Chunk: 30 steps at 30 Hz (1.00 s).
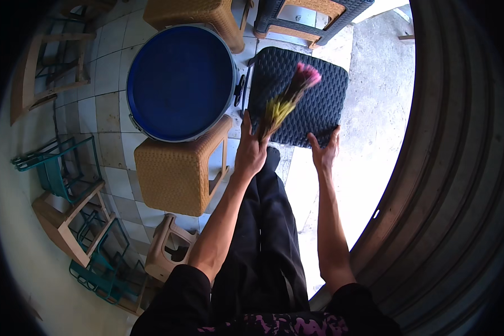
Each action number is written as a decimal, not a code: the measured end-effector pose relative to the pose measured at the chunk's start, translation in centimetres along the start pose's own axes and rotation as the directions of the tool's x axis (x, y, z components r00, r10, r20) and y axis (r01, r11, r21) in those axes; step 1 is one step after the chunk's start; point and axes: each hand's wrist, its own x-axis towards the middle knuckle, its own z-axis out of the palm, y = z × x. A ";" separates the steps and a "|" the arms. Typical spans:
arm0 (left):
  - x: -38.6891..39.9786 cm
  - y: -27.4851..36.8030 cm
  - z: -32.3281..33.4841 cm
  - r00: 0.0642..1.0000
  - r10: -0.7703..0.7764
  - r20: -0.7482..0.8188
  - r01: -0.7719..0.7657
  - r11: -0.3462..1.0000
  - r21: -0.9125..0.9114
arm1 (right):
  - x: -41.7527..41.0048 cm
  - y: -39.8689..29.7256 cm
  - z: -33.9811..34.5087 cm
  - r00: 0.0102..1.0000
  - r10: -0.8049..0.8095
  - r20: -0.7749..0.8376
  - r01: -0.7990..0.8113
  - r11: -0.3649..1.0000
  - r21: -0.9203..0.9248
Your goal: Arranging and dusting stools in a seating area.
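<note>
My left hand (pixel 252 147) is closed around the lower stems of a bunch of dried plant stalks (pixel 279 110) with yellow parts midway and a pink tuft at the upper end. The bunch slants up and right over the woven-pattern seat of a dark plastic stool (pixel 315 98). My left fingers also lie along the stool's left near corner; whether they touch it I cannot tell. At the near right corner, my right hand (pixel 326 148) rests with thumb and fingers spread at the seat's edge, holding no other thing.
A blue round lid or drum top (pixel 182 84) with a metal rim stands left of the dark stool. Tan woven-pattern plastic stools (pixel 172 176) are beside it. Teal metal and wooden furniture (pixel 59 176) lines the left wall. A corrugated shutter (pixel 437 168) curves along the right.
</note>
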 end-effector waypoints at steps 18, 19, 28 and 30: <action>-8.3 -3.1 -4.7 0.976 -0.163 0.144 0.183 0.973 -0.142 | -15.3 4.3 -2.6 0.889 0.322 0.324 -0.398 0.895 0.203; -8.6 -4.0 -4.5 0.973 -0.144 0.181 0.160 0.984 -0.077 | -16.8 4.6 -2.7 0.848 0.353 0.395 -0.456 0.866 0.204; -8.1 -3.2 -3.6 0.927 -0.332 0.175 0.362 0.915 -0.180 | -23.5 9.8 -2.9 0.665 0.449 0.597 -0.574 0.818 0.025; -7.8 -2.8 -3.1 0.990 -0.099 0.105 0.098 0.995 0.015 | -23.6 10.7 -2.5 0.681 0.436 0.588 -0.557 0.830 0.030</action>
